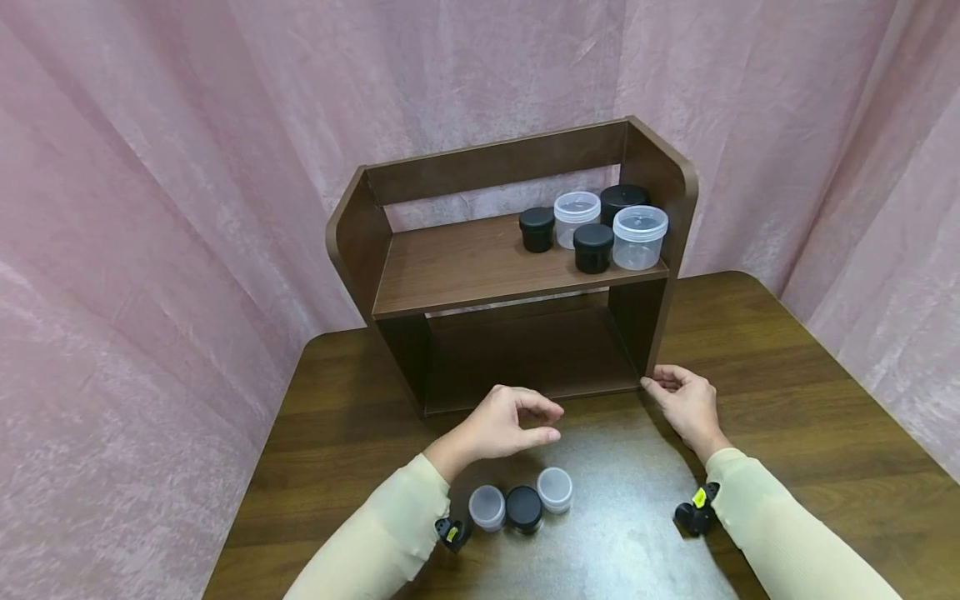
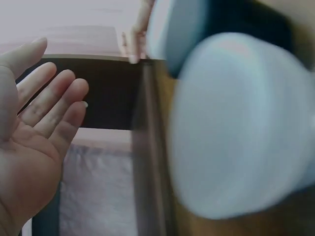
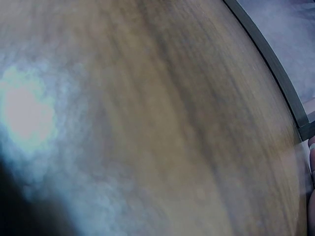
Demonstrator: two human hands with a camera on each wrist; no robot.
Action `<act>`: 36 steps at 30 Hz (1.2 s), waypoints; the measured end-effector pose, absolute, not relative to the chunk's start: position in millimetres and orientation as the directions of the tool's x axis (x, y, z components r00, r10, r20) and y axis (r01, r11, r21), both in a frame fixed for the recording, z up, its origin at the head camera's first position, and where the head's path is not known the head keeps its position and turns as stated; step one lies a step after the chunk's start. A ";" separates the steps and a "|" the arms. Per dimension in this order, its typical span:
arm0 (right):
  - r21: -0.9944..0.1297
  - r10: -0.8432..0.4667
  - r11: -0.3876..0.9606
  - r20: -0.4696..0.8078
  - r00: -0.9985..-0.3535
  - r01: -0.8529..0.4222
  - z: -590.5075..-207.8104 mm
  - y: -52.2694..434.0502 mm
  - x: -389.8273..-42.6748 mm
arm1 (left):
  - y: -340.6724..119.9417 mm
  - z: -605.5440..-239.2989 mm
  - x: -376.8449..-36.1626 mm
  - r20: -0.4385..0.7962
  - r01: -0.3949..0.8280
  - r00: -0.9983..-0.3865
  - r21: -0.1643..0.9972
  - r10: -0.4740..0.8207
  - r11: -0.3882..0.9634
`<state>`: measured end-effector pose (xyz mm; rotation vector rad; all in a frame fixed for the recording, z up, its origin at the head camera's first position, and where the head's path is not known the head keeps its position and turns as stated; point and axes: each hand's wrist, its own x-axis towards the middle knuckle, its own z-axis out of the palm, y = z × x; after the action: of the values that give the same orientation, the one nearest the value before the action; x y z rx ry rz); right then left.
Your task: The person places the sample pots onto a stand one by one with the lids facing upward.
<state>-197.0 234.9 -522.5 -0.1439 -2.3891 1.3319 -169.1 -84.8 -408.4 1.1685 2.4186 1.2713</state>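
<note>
My left hand (image 1: pixel 504 423) hovers in front of the wooden shelf (image 1: pixel 517 292), thumb and fingers apart, with nothing between them. In the left wrist view its palm (image 2: pixel 29 152) faces the camera. Below it on the table stand three small jars: a translucent-lidded jar (image 1: pixel 487 507), a black-lidded jar (image 1: pixel 523 508) and another translucent-lidded jar (image 1: pixel 555 488). At the shelf's lower front right corner my right hand (image 1: pixel 686 408) grips the side panel between thumb and fingers. The right wrist view shows mostly table, with a sliver of fingers (image 3: pixel 312 157).
On the shelf's upper board, toward the right, stand small black jars (image 1: pixel 537 230), clear tubs (image 1: pixel 639 237) and a larger black jar (image 1: pixel 622 200). A pink curtain (image 1: pixel 480 75) hangs behind. The wooden table (image 1: pixel 787 400) extends to both sides of the shelf.
</note>
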 end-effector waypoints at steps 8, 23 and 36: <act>-0.842 0.286 0.529 0.289 -0.914 -0.101 -523.2 236.7 -196.4 | -91.2 -439.7 -159.8 0.080 0.564 -0.652 0.715 0.754 0.413; -0.841 0.284 0.535 0.276 -0.918 -0.087 -525.5 237.3 -196.9 | -93.9 -459.5 -151.5 0.089 0.667 -0.603 0.603 0.793 0.438; -0.843 0.287 0.533 0.264 -0.921 -0.075 -523.5 235.1 -197.0 | -94.0 -461.1 -148.1 0.117 0.698 -0.576 0.586 0.809 0.412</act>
<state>-197.0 235.1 -523.5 -0.1738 -2.4043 1.3475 -148.1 -94.0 -461.1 1.3392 2.4801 0.8927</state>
